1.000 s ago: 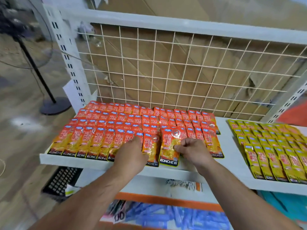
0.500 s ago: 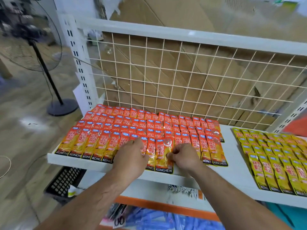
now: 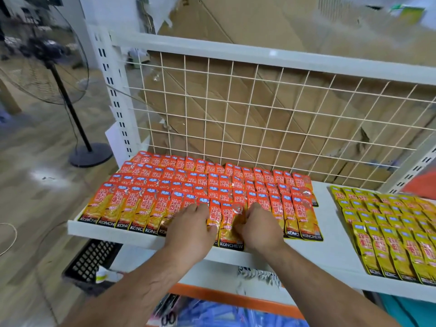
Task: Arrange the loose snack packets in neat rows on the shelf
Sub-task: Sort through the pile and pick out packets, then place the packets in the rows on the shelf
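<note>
The white shelf point(image 3: 330, 244) spans the scene from left of centre to the right edge. A white wire grid point(image 3: 259, 114) closes its far side, with brown cardboard point(image 3: 236, 24) standing behind the grid. A black pedestal fan point(image 3: 47, 67) stands on the floor, well apart to the far left.

The orange packets point(image 3: 188, 182) cover the left part of the shelf in overlapping rows, running from the grid to the near edge. Each row laps over the one behind it. The yellow packets point(image 3: 389, 232) lie in similar rows on the right part, separated from the orange block by a bare strip of shelf. A black crate point(image 3: 92, 260) sits on the floor below the near left corner.

The left hand point(image 3: 188, 230) lies palm down on the near orange row, fingers fairly straight and pressing on the packets, gripping nothing. The right hand point(image 3: 258, 230) rests just to its right, fingers curled and thumb bearing on the front packet point(image 3: 230, 230). That packet lies between the two hands, its lower edge reaching nearer than its neighbours.
</note>
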Available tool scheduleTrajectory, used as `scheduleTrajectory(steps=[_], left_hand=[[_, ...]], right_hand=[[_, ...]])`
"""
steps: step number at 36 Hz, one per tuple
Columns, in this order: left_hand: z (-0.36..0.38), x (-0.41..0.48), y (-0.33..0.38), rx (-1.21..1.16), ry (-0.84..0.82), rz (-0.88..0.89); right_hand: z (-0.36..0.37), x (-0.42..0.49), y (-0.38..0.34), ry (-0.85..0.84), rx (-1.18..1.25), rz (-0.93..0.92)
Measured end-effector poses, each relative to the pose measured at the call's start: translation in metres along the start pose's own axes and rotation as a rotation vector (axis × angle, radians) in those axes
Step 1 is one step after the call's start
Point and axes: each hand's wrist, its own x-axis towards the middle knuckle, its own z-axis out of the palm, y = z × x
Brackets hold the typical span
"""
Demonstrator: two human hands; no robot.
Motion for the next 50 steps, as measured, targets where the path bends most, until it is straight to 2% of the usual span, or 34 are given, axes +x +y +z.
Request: scheduleTrajectory(steps=[5,12,16,26,32,42,50], left_hand=[[0.007,0.004,0.007,0.021,0.058,0.114],[0.014,0.014,0.031,-0.001,0.041,0.238],[0.022,0.020,0.048,-0.022,-0.051,0.293],[0.034,0.010,0.105,-0.035,-0.104,0.415],[0.046,-0.005,0.146,-0.024,-0.089,0.481],[0.080,-0.046,0.246,0.015,0.019,0.510],[0.106,-0.072,0.343,-0.048,-0.047,0.510]], right_hand=[[-0.006,-0.011,0.003,0.028,-0.069,-0.042],[-0.019,-0.026,0.031,0.222,-0.170,-0.208],[-0.037,-0.038,0.048,0.143,-0.236,-0.132],[-0.066,-0.068,0.098,0.243,-0.186,-0.068],[-0.086,-0.083,0.144,0.240,-0.189,-0.029],[-0.136,-0.119,0.243,0.263,-0.201,-0.061],[-0.192,-0.142,0.332,0.251,-0.181,-0.024]])
